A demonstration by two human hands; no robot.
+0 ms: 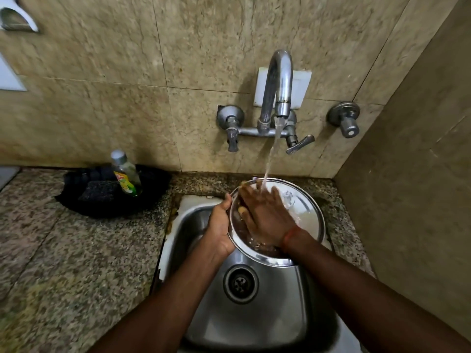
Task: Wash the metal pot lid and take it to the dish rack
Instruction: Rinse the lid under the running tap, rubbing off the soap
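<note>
The round metal pot lid (309, 217) is held tilted over the steel sink (254, 319), under running water from the tap (279, 82). My left hand (219, 225) grips the lid's left rim, thumb over the edge. My right hand (265, 212) lies flat on the lid's face with fingers spread, water falling onto them. A red thread circles my right wrist. The dish rack is not in view.
A green dish soap bottle (126, 174) stands in a black tray (107, 197) with a dark scrub pad (98, 191) on the granite counter at left. Tap handles (299, 145) project from the tiled wall. A side wall closes in at right.
</note>
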